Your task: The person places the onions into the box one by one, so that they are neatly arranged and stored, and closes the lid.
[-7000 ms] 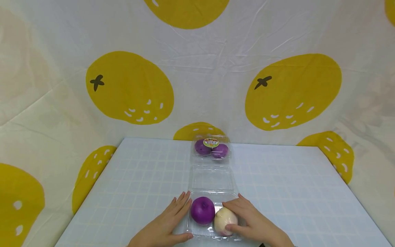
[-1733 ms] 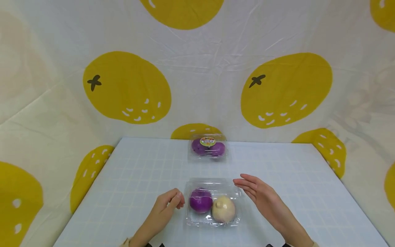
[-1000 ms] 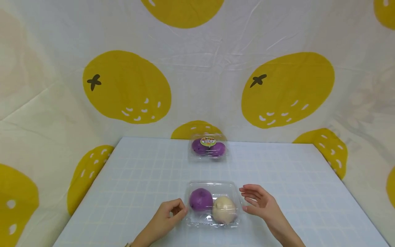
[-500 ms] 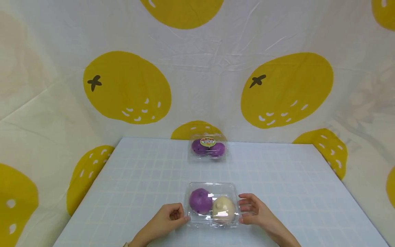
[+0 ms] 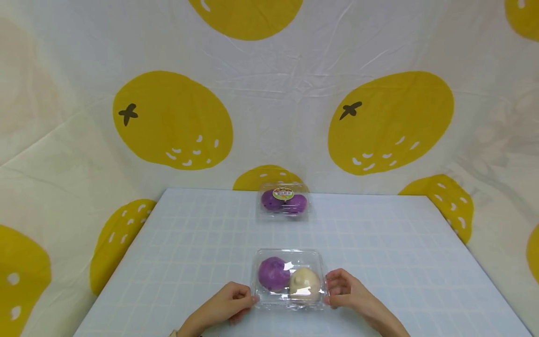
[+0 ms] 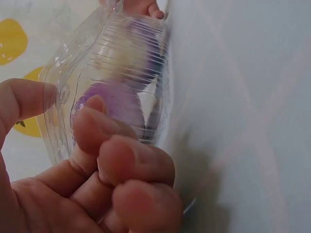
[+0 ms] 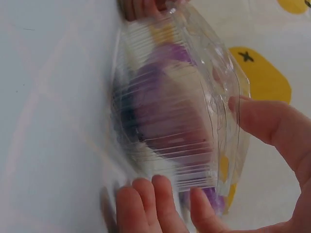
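A clear plastic clamshell box (image 5: 290, 255) lies on the table with its lid down. Inside are a round purple onion-like piece (image 5: 273, 274) on the left and a cream-white one (image 5: 305, 283) on the right. My left hand (image 5: 227, 302) pinches the box's rim near its front left corner; in the left wrist view the thumb (image 6: 36, 97) presses the lid's edge, other fingers curled below. On the opposite side my right hand (image 5: 349, 292) grips the rim, its thumb (image 7: 257, 114) on the lid edge and fingertips (image 7: 163, 194) low by the ribbed wall.
A second clear box (image 5: 263, 216), closed, with purple pieces and a round label (image 5: 283, 194), stands at the table's back edge. The pale checked table (image 5: 189, 234) meets a cloth backdrop (image 5: 278, 126) printed with yellow fruit.
The front box's lid, laid back open at first, is now down over its contents. Both hands have come to its front corners; the right has lowered and closed in on the rim.
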{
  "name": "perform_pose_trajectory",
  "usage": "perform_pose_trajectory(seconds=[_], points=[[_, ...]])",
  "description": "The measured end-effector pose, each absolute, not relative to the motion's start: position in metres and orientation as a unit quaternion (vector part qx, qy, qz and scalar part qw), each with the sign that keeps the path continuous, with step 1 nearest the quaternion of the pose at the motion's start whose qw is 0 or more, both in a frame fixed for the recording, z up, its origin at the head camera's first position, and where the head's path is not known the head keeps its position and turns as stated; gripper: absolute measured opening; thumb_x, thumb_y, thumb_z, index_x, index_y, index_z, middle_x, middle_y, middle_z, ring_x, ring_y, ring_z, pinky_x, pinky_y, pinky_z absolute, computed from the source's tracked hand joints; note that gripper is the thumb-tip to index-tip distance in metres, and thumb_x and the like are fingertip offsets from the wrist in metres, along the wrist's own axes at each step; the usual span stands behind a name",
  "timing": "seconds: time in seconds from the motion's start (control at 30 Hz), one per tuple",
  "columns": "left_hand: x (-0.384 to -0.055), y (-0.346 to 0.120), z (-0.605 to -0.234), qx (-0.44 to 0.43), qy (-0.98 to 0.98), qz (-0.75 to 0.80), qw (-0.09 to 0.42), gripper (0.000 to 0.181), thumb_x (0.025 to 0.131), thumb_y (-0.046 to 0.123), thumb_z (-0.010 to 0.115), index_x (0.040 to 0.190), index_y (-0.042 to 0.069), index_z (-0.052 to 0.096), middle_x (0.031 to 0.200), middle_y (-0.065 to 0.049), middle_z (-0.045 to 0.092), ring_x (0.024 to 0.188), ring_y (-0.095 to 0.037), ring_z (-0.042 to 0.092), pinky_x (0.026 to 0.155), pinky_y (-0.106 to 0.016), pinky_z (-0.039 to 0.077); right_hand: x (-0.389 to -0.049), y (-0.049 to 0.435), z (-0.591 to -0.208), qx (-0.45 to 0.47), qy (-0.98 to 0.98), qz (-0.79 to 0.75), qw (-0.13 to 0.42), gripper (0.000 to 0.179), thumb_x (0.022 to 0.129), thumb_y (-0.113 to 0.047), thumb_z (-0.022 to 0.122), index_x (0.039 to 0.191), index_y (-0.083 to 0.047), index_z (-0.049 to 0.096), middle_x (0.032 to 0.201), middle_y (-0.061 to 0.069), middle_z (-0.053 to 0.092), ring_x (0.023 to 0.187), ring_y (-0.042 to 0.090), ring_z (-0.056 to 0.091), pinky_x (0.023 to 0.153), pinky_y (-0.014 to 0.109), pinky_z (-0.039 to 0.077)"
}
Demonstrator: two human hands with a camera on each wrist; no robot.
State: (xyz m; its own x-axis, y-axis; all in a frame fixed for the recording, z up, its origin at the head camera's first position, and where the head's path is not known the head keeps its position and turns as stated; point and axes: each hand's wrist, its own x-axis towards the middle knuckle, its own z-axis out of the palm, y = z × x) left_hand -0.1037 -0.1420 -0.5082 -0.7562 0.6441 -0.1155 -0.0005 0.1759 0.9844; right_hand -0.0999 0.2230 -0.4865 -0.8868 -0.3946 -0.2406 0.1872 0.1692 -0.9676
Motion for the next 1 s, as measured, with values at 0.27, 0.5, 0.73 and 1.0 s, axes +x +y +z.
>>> perform_pose_trajectory(seconds=[0.27, 0.5, 0.73, 1.0], points=[[-0.104, -0.142, -0.515, 0.255, 0.667, 0.633, 0.299, 0.039, 0.103, 0.018, 0.051, 0.084, -0.013, 0.065, 0.063, -0.041, 0.049, 0.047, -0.005, 0.05, 0.045, -0.014, 0.045, -0.098, 0.224, -0.494, -0.147, 0.687, -0.641, 0.308, 0.031, 0.097, -0.01, 0.055, 0.091, 0.021, 0.057, 0.079, 0.006, 0.069, 0.067, 0.011, 0.064, 0.064, 0.024, 0.058], [-0.105, -0.14, -0.52, 0.257, 0.641, 0.653, 0.312, 0.037, 0.103, 0.017, 0.05, 0.09, -0.014, 0.067, 0.068, -0.044, 0.051, 0.051, -0.005, 0.056, 0.049, -0.014, 0.049, -0.098, 0.22, -0.501, -0.177, 0.626, -0.676, 0.346, 0.037, 0.099, -0.009, 0.048, 0.095, 0.026, 0.058, 0.08, 0.005, 0.072, 0.071, 0.011, 0.067, 0.067, 0.025, 0.06], [-0.108, -0.138, -0.52, 0.261, 0.63, 0.662, 0.311, 0.036, 0.103, 0.016, 0.051, 0.093, -0.014, 0.067, 0.071, -0.044, 0.054, 0.056, -0.007, 0.06, 0.052, -0.015, 0.052, -0.101, 0.22, -0.503, -0.161, 0.607, -0.694, 0.35, 0.04, 0.099, -0.01, 0.047, 0.099, 0.03, 0.052, 0.085, 0.006, 0.072, 0.075, 0.012, 0.068, 0.07, 0.027, 0.06], [-0.118, -0.137, -0.519, 0.253, 0.646, 0.655, 0.299, 0.032, 0.102, 0.014, 0.051, 0.094, -0.013, 0.068, 0.072, -0.041, 0.058, 0.055, -0.008, 0.06, 0.05, -0.017, 0.052, -0.107, 0.219, -0.503, -0.16, 0.592, -0.709, 0.347, 0.039, 0.1, -0.007, 0.047, 0.1, 0.032, 0.047, 0.086, 0.007, 0.072, 0.075, 0.013, 0.07, 0.069, 0.028, 0.061]])
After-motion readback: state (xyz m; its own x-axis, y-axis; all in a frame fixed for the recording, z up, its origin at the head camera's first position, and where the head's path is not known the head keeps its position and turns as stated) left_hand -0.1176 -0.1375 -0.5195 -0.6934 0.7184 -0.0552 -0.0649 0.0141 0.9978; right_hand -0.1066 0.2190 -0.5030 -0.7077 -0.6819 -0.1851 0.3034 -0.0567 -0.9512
